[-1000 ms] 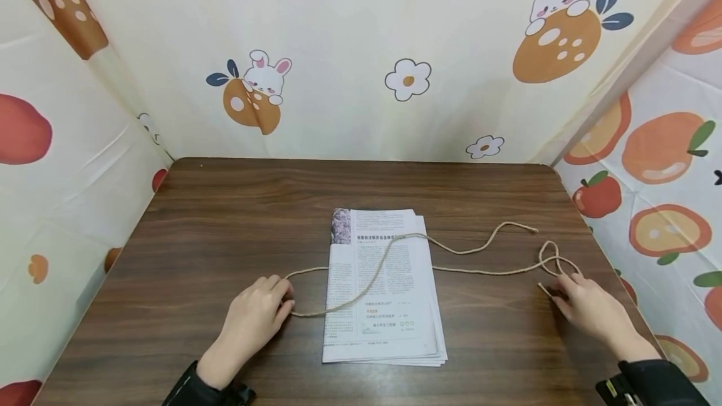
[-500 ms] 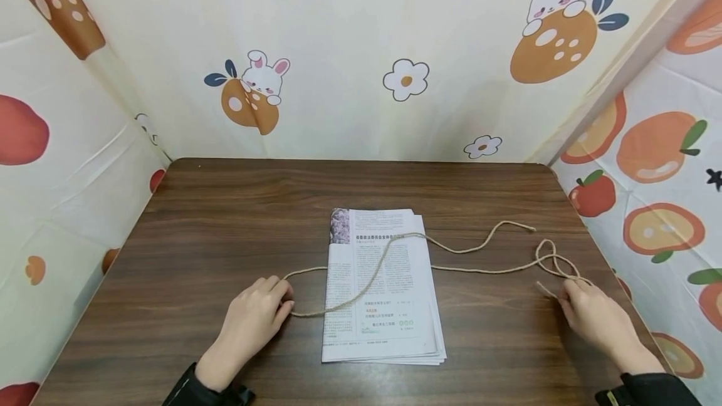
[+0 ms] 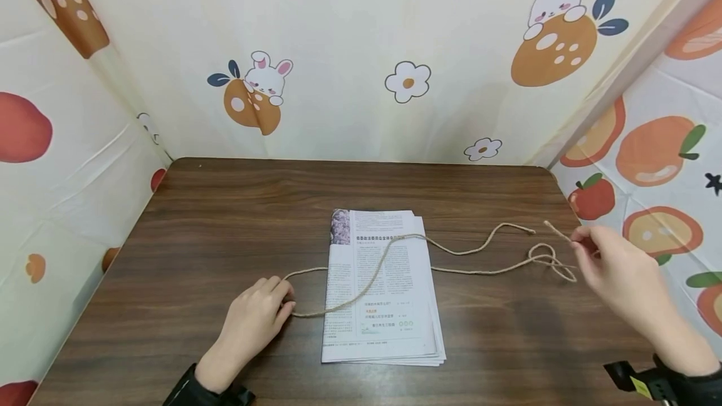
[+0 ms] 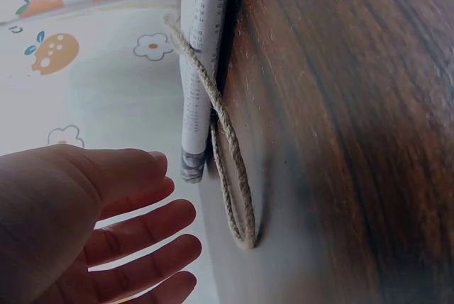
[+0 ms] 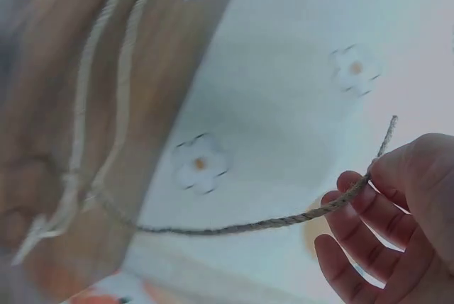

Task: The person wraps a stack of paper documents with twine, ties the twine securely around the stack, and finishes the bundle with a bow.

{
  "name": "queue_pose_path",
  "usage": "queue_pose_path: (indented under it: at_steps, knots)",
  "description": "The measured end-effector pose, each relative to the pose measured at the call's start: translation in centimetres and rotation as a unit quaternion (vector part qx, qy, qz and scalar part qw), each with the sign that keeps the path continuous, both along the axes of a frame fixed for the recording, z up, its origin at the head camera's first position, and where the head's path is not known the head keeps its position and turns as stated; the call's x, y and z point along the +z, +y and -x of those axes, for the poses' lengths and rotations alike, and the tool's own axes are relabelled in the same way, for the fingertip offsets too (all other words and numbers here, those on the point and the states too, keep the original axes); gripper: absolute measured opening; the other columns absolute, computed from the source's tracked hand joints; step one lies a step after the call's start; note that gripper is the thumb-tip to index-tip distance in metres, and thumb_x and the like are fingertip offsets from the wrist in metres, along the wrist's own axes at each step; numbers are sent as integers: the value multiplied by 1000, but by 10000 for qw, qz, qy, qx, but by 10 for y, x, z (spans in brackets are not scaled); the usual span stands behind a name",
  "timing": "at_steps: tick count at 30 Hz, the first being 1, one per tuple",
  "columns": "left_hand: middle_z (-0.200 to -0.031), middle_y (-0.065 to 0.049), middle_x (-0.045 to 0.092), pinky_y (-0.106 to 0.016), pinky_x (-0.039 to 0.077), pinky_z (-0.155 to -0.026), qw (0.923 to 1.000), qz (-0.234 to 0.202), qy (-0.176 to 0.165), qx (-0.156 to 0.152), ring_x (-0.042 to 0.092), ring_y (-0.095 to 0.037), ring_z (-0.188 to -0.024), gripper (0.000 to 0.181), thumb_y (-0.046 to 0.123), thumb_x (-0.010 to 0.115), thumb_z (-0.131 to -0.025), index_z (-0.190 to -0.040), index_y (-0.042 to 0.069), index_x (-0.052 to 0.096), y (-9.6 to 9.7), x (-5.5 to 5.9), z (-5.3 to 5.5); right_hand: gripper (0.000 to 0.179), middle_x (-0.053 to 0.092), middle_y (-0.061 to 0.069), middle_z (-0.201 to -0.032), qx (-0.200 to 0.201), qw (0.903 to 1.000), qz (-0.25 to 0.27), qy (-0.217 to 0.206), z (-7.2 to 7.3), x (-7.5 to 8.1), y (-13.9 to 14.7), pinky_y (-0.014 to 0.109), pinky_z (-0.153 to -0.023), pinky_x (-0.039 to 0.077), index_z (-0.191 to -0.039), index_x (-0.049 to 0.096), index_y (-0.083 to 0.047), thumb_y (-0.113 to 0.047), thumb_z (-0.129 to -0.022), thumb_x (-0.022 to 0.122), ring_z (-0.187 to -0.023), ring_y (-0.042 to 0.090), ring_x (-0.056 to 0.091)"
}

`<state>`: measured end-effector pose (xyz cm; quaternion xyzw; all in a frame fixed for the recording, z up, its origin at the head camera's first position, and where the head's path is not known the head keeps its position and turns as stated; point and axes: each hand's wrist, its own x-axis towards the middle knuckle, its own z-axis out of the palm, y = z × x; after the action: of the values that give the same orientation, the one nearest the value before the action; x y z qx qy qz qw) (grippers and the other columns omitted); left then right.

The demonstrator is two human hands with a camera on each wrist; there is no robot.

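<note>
A folded stack of newspaper (image 3: 389, 348) lies on the wooden table. Beige jute rope (image 3: 474, 272) runs under it and back over its top, with a bend at its left side. My left hand (image 3: 254, 315) rests at that bend; in the left wrist view its fingers are relaxed, and the rope loop (image 4: 225, 120) stands apart from them. Off to the right, my right hand (image 3: 626, 274) pinches the rope close to one end, a short tip sticking out. The right wrist view shows thumb and forefinger on the rope (image 5: 277, 223), which sags down to the table.
The brown table (image 3: 225, 205) spreads around the newspaper. Behind it hangs a pale patterned curtain (image 3: 338, 30), with printed cloth (image 3: 671, 149) along the right. Another loose rope end lies on the table right of the newspaper.
My right hand has lifted and moved up and to the right, carrying the rope's end off the table. The left hand and the newspaper have stayed put.
</note>
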<state>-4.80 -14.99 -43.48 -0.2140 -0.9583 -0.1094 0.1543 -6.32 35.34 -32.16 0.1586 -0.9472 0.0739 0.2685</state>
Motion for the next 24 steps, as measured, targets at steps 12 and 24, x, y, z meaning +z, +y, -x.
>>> queue_pose_path:
  at_steps: [12, 24]
  knots:
    - [-76, 7, 54, -23, 42, -54, 9995, -67, 166, -241, 49, -9, -66, 20, 17, 78, -70, -81, 16, 62, 8, 5, 1, 20, 57, -1, -73, 901, 9953, 282, 231, 6, 46, -54, 15, -60, 39, -88, 58, -4, -23, -86, 50, -67, -3, 43]
    - [-91, 4, 59, -25, 46, -62, 9921, -491, 591, -989, 53, -10, -78, 24, 21, 72, -78, -98, 13, 62, 47, 40, 16, 16, 57, -7, -75, 1778, 9837, -15, -263, 29, 34, -114, 25, -55, 45, -87, 56, -12, -5, -74, 64, -64, 3, 51]
